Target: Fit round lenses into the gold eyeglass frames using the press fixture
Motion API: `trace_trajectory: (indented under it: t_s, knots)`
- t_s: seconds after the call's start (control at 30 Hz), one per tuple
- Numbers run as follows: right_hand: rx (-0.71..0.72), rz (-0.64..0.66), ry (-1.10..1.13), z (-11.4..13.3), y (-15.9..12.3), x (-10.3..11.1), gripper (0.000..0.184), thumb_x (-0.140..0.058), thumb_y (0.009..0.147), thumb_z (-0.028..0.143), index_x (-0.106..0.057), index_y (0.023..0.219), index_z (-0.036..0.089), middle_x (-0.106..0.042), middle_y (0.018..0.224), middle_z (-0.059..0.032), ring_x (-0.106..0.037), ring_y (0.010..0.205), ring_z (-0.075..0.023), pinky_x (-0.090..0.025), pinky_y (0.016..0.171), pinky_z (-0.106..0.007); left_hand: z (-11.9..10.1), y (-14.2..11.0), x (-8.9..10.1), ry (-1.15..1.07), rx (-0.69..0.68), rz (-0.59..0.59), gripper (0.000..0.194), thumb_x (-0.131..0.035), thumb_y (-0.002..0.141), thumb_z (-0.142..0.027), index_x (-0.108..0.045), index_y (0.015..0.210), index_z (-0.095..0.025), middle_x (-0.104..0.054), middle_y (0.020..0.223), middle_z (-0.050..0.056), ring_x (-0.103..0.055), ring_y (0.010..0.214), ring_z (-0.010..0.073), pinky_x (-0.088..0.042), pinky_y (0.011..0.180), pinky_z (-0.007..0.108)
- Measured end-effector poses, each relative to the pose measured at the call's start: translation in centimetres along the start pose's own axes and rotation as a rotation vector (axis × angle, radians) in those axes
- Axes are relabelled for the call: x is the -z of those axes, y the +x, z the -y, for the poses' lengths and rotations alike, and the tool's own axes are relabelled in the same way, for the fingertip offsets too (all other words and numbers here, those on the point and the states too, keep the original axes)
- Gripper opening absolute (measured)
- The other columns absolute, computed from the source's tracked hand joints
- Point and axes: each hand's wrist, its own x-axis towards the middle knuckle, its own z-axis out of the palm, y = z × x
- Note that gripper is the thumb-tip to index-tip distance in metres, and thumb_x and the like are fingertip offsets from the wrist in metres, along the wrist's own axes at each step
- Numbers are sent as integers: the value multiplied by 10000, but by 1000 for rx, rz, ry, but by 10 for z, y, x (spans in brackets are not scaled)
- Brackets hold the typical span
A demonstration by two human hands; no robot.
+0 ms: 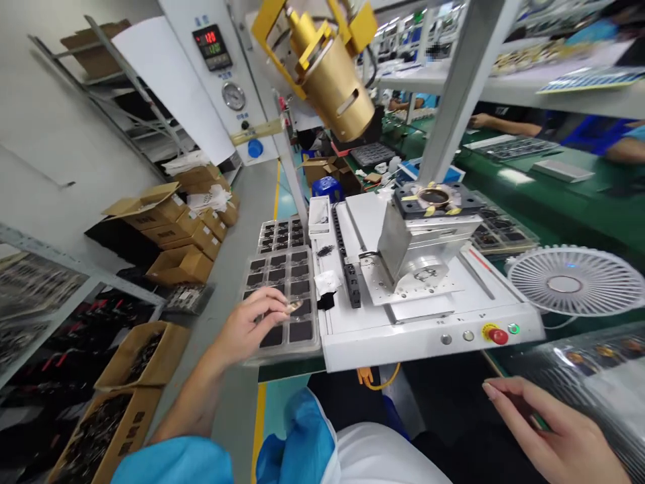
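Observation:
My left hand (256, 323) is over a clear tray (315, 336), thumb and fingers pinched on a small shiny gold-coloured part (294, 306). Square dark parts fill the tray's compartments. To the right, my right hand (554, 423) is off the machine's front corner, its thumb and index tips close together; anything between them is too small to make out. Between the hands stands a white machine base (373, 346) carrying a metal fixture (416, 249). On the fixture, a black block (403, 202) has a round ring in its middle. A gold cylinder head (342, 101) hangs above, tilted.
A red emergency stop button (498, 335) sits on the machine's front panel. A round white fan (574, 279) stands right of it. Cardboard boxes (184, 265) and shelving line the left side. Other people's arms (508, 126) show at the far green bench.

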Motion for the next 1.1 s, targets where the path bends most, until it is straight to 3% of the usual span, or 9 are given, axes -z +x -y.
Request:
trace_trajectory:
  t_s: [0.13,0.27,0.4,0.5,0.6,0.8,0.93,1.03,1.1]
  knots:
    - [176,-188,-63,49,81,44,356,-567,981,542,-689,880,223,-695,787,-26,-652,644,-170,-517,601,-271,-26,55,-27,-113,-322,0,175,-578,1002,-257,-729,992,-168,-739,1151,114,-708,1066,191,-552,958,327]
    - [439,-237,-119,101,191,70,417,-498,1013,523,-692,1044,156,-707,1033,-73,-686,996,-232,-545,883,-360,-61,96,-43,-152,-480,-120,109,-639,952,-219,-724,905,-170,-773,1136,118,-746,1023,202,-583,932,343]
    - [516,34,-194,133,276,75,221,-676,897,235,-716,1104,169,-739,1142,-101,-670,1094,-285,-537,959,-422,-86,118,-41,-151,-559,-311,86,-679,911,-213,-718,838,-190,-785,1116,120,-755,1032,227,-591,925,365]
    - [471,273,-180,144,303,77,231,-686,839,146,-746,1058,186,-767,1053,-60,-711,966,-242,-553,883,-361,-97,131,-35,-101,-571,-394,76,-693,895,-190,-708,821,-196,-785,1125,108,-754,1031,218,-582,938,361]
    - [511,268,-77,142,306,77,217,-719,807,166,-741,1022,179,-770,1025,-54,-716,945,-227,-552,870,-346,-109,155,-35,-49,-614,-434,93,-695,890,-202,-699,798,-197,-791,1099,101,-757,1006,218,-583,931,359]
    - [416,-139,480,115,276,75,379,-776,821,345,-638,1128,170,-753,1104,-133,-721,1018,-256,-578,931,-444,-149,220,-53,141,-609,-257,135,-641,916,-236,-690,798,-194,-788,1001,92,-752,963,238,-580,890,364]
    - [291,-259,618,81,213,80,342,-764,884,396,-630,1131,199,-736,1138,-132,-710,1059,-249,-584,944,-424,-161,231,-62,233,-623,-139,228,-539,986,-260,-698,837,-192,-778,910,76,-748,892,257,-583,820,384]
    - [128,-266,620,37,148,71,342,-739,918,419,-628,1175,222,-724,1151,-117,-702,1059,-242,-580,949,-410,-153,225,-65,286,-667,-102,242,-576,989,-395,-693,1004,-184,-758,1119,118,-722,1068,292,-574,929,421]
    - [-48,-238,602,3,107,55,396,-733,910,452,-615,1206,217,-719,1121,-118,-700,1036,-252,-583,926,-410,-146,222,-65,317,-694,-89,395,-659,927,-507,-664,1128,-167,-694,1292,163,-671,1201,327,-552,1016,453]
